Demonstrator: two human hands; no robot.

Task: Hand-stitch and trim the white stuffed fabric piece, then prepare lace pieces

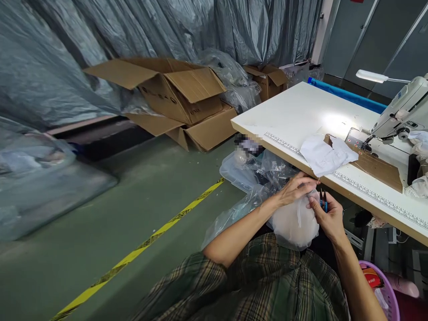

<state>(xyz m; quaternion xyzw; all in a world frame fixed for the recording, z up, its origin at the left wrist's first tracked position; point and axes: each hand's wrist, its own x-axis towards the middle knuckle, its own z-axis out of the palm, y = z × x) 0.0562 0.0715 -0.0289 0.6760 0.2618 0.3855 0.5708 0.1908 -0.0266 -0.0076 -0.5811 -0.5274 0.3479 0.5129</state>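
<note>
At the front edge of the sewing table [363,196], my left hand [297,187] has its fingers closed on the upper edge of a sheer white fabric piece [296,223]. That piece hangs in a rounded shape above my lap. A fine thread seems to run up from my left fingertips. In my right hand [330,217] is a small pair of blue-handled thread snips [323,203], dark blades pointing up, and its thumb touches the sheer fabric. Just above both hands, a white cloth piece [326,154] lies over the table edge.
A sewing machine [401,109] with a lit lamp [372,76] stands on the right. Brown cardboard [381,167] lies by its needle. Below the table are a clear plastic bin [237,171] and a purple basket [389,290]. Open cartons [180,98] sit farther back.
</note>
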